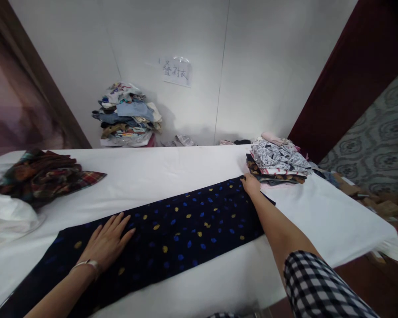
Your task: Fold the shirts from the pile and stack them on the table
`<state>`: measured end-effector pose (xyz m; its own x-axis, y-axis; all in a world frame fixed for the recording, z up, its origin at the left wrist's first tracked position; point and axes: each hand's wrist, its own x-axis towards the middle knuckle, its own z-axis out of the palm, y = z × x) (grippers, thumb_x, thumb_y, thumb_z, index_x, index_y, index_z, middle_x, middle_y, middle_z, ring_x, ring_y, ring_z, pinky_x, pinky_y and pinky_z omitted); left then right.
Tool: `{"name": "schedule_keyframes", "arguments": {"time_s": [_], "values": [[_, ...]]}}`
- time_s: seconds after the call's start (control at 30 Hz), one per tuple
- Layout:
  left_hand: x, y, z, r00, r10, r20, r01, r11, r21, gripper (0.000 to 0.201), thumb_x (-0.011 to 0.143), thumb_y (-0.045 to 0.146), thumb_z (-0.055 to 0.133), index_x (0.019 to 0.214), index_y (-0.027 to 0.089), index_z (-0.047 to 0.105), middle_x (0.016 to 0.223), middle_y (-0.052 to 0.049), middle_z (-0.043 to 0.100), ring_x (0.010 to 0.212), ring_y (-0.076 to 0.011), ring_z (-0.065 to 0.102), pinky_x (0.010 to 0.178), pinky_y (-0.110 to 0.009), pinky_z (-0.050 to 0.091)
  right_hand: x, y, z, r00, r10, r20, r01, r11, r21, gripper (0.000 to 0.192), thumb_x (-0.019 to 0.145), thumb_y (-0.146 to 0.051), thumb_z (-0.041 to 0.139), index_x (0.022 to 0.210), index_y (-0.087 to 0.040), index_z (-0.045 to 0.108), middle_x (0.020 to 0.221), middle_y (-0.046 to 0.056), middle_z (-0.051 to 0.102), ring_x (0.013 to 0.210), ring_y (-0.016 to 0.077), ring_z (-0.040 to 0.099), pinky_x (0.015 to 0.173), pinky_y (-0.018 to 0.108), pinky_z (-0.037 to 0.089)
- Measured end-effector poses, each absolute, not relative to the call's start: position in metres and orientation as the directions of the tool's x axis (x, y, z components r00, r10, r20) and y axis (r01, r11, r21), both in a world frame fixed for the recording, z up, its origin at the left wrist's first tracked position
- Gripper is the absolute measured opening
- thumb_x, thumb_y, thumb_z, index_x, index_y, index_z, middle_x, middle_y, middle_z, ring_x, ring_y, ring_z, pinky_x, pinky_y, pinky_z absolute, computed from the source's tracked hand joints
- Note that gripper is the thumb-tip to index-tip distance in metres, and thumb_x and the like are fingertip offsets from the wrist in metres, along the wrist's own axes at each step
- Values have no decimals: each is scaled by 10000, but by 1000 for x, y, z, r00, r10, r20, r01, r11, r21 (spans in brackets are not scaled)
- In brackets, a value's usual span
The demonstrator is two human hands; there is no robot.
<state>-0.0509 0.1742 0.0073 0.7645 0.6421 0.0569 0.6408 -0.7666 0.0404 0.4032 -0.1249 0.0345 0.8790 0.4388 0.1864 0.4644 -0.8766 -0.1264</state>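
A long navy garment with blue and yellow spots lies spread as a flat strip across the white table. Whether it is a shirt or a dress I cannot tell. My left hand, wearing a bracelet, rests flat on its left part with the fingers spread. At the far right corner of the cloth, my right hand is closed on the edge, thumb and fingers pinched together. That hand is right beside a stack of folded clothes. The garment's left end runs out of view past my left forearm.
A crumpled plaid cloth and a white cloth lie on the left of the white table. Behind it rises a tall clothes pile, near a handwritten sign on the wall. Boxes stand at the right.
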Motion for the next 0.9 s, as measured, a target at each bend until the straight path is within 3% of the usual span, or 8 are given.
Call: {"name": "schedule_keyframes", "arguments": {"time_s": [0.17, 0.37, 0.47, 0.53, 0.63, 0.73, 0.8, 0.9], "values": [[-45, 162, 15, 762, 637, 118, 639, -769, 26, 630, 817, 460, 335, 1347, 159, 492, 1473, -125, 387, 1386, -305, 287, 1115, -531, 205, 405, -126, 36, 877, 423, 227, 455, -884, -109, 308, 927, -378, 426, 1136, -198, 563, 1151, 124, 601, 1040, 241, 569, 795, 309, 425], [-39, 156, 20, 739, 672, 49, 666, -740, 97, 603, 844, 441, 345, 1361, 157, 472, 1478, -133, 377, 1384, -306, 293, 1108, -534, 214, 400, -129, 39, 886, 424, 187, 442, -895, -65, 272, 893, -335, 492, 1092, -181, 597, 1111, 140, 622, 1007, 233, 597, 797, 307, 438], [-38, 146, 27, 731, 682, -1, 677, -726, 121, 598, 871, 452, 336, 1389, 170, 428, 1505, -122, 332, 1404, -283, 250, 1121, -515, 186, 392, -132, 44, 867, 479, 141, 489, -871, -49, 298, 866, -300, 503, 1099, -146, 606, 1128, 182, 612, 1032, 269, 596, 815, 362, 457], [-38, 140, 32, 726, 688, -18, 683, -717, 143, 602, 886, 461, 325, 1405, 167, 400, 1524, -115, 295, 1419, -268, 209, 1138, -490, 148, 386, -129, 49, 842, 525, 124, 532, -846, -34, 338, 838, -292, 520, 1113, -117, 610, 1145, 230, 594, 1080, 339, 570, 836, 463, 456], [-38, 136, 35, 722, 691, -30, 684, -707, 179, 603, 891, 477, 333, 1407, 171, 392, 1526, -120, 289, 1422, -267, 195, 1146, -480, 125, 365, -110, 57, 656, 682, 324, 724, -690, -15, 401, 873, -348, 441, 1177, -139, 598, 1308, 226, 505, 1245, 381, 439, 943, 573, 382], [-38, 132, 37, 723, 690, -32, 680, -702, 211, 598, 894, 474, 352, 1400, 159, 397, 1523, -137, 288, 1419, -286, 195, 1144, -500, 127, 314, -81, 65, 375, 817, 438, 925, -361, -118, 458, 900, -416, 389, 1254, -177, 554, 1406, 163, 444, 1331, 303, 363, 1051, 495, 330], [-40, 127, 41, 722, 691, -27, 679, -702, 216, 592, 894, 460, 370, 1398, 152, 396, 1528, -137, 278, 1419, -287, 194, 1144, -502, 135, 270, -63, 65, 252, 865, 434, 964, -186, -190, 507, 904, -473, 373, 1304, -197, 516, 1446, 133, 408, 1361, 272, 327, 1082, 459, 307], [-50, 124, 51, 703, 709, 55, 686, -697, 208, 575, 901, 468, 370, 1396, 175, 395, 1541, -105, 256, 1426, -265, 177, 1153, -486, 122, 215, -49, 48, 184, 949, 255, 965, -124, -232, 569, 905, -541, 337, 1365, -231, 460, 1495, 97, 349, 1390, 273, 276, 1101, 492, 259]]}}
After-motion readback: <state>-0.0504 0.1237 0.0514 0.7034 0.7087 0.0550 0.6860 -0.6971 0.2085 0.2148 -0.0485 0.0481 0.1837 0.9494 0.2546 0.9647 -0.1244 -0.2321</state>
